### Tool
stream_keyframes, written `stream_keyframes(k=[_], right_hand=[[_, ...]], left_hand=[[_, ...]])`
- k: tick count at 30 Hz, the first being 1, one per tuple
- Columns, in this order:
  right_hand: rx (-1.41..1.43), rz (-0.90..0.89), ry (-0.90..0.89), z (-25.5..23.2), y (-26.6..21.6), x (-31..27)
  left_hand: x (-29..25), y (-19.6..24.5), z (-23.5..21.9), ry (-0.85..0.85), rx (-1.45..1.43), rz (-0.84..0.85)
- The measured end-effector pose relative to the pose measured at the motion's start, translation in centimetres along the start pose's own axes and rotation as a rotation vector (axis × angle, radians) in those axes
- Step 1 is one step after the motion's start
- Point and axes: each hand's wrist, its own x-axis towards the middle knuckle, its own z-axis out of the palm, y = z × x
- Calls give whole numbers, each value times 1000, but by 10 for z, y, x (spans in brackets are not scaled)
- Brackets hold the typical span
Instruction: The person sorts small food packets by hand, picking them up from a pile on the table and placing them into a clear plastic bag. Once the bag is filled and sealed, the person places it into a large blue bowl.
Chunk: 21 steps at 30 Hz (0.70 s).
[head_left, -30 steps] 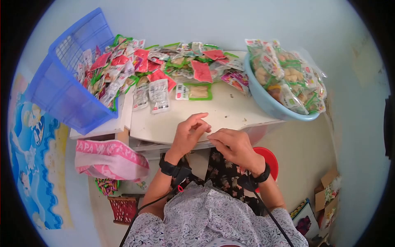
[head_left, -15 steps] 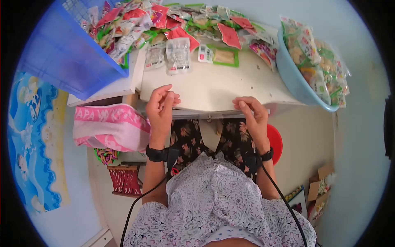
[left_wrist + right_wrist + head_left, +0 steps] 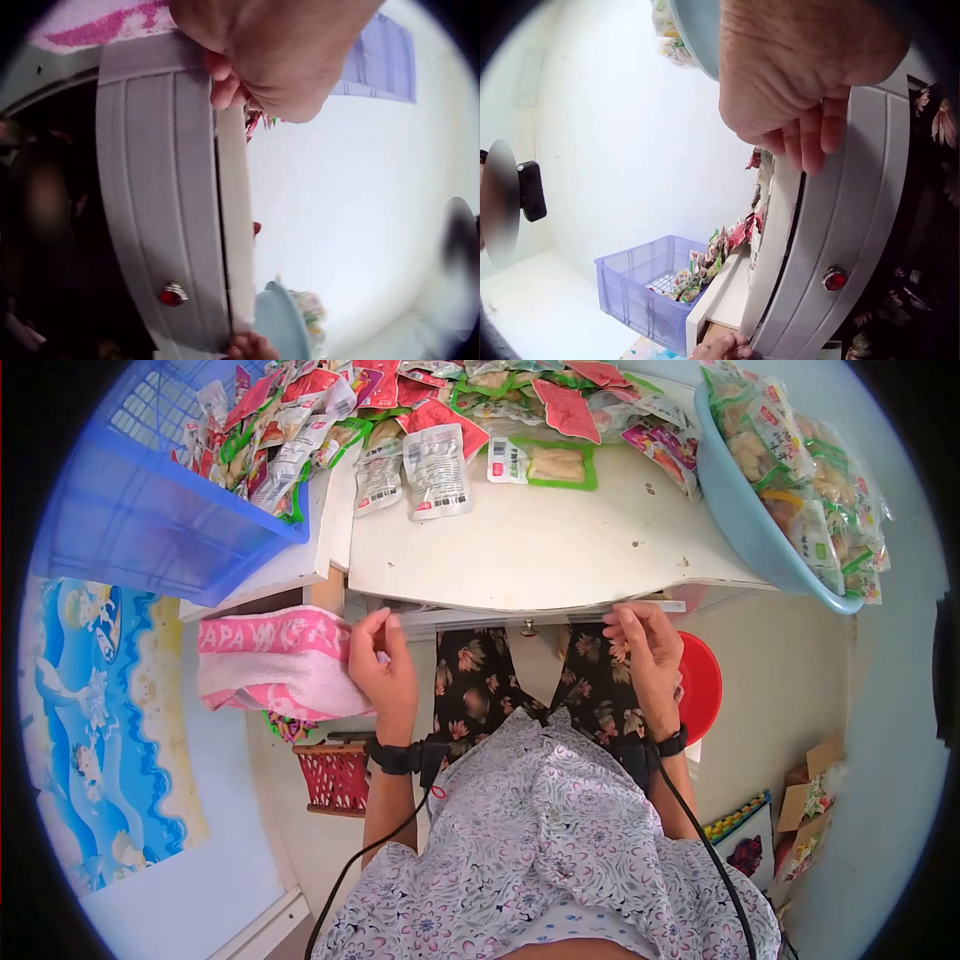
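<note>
Relative to the frame of one second ago, the left hand [image 3: 385, 678] and right hand [image 3: 648, 660] have separated; they then sat close together at the centre of the frame, and now lie well apart, left of centre and right of centre, at the front edge of the white table [image 3: 520, 550]. Compared with half a second ago, the left hand sits lower against the table edge, overlapping the pink towel [image 3: 270, 660]; the right hand lies slightly further right. Grip state: both hands are loose, gripping nothing; left fingers bent, right fingers nearly straight; contact with the table edge cannot be determined. The front panel [image 3: 157, 187], with its red knob [image 3: 172, 294], runs between the hands below the table top; in the right wrist view it fills the right side. The packet heap [image 3: 570, 410], upper centre, keeps its arrangement; the blue basket [image 3: 180, 530], upper left, and light-blue basin [image 3: 745, 535], upper right, keep their places on either side; the head view has shifted, setting the table contents higher.
</note>
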Motion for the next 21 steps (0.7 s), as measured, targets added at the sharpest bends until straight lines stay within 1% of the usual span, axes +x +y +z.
stream_keyframes(k=[1, 2, 4, 7, 10, 16, 19, 21], right_hand=[[-18, 23, 10, -1, 1, -1], [-16, 23, 9, -1, 3, -1], [-15, 26, 0, 0, 7, -3], [28, 0, -46, 8, 15, -3], [-46, -49, -110, 16, 22, -5], [-169, -126, -229, 23, 30, -10], [-220, -160, -263, 26, 30, -13], [-249, -166, -281, 27, 31, -14]], left_hand=[[-1, -3, -3, 16, 142, 68], [-2, -6, -4, -12, 179, 93], [-1, 6, -6, -67, 256, 137], [3, 20, -2, -116, 404, 128], [15, 9, -3, -136, 513, 272], [29, 16, -15, -354, 484, 111], [33, 21, -13, -371, 500, 57], [31, 22, -9, -324, 467, 13]])
